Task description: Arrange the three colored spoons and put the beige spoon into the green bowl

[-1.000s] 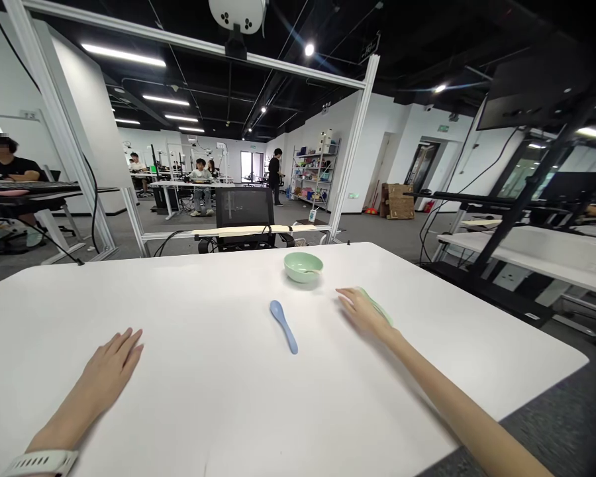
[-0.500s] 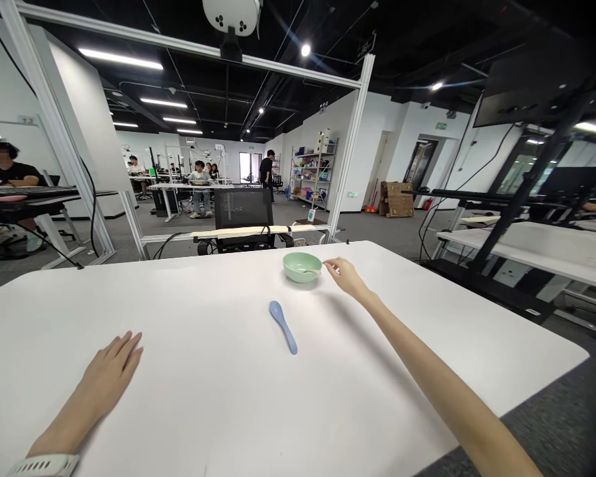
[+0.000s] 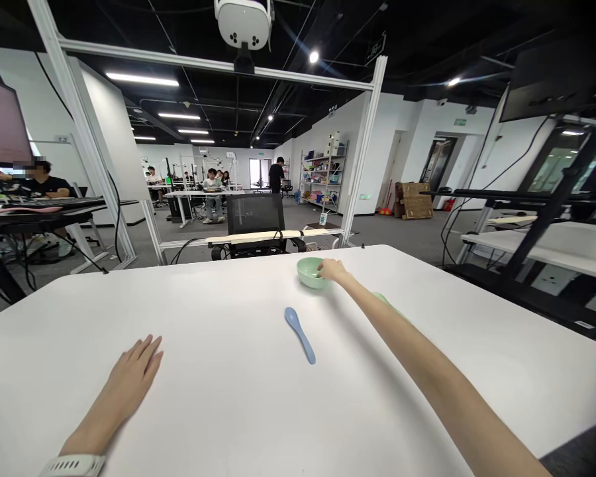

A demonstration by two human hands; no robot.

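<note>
Toward the tabletop [image 3: 218, 411]'s near-left corner, the left hand [image 3: 130, 377] lies flat, fingers slightly spread. Near the far edge, a green bowl [image 3: 308, 274] is probably light, stiff, best held by its rim; the right hand [image 3: 332, 270] curls fingers there, pinch unclear.

I'm in an open-plan office with a lab look — beyond the far edge of my desk [image 3: 218, 397] stand a metal frame [image 3: 363, 149], a mesh chair [image 3: 255, 213] and loaded shelves [image 3: 322, 173]; people [image 3: 212, 181] sit further back, and a monitor [image 3: 2, 126] shows past the far left corner.
</note>
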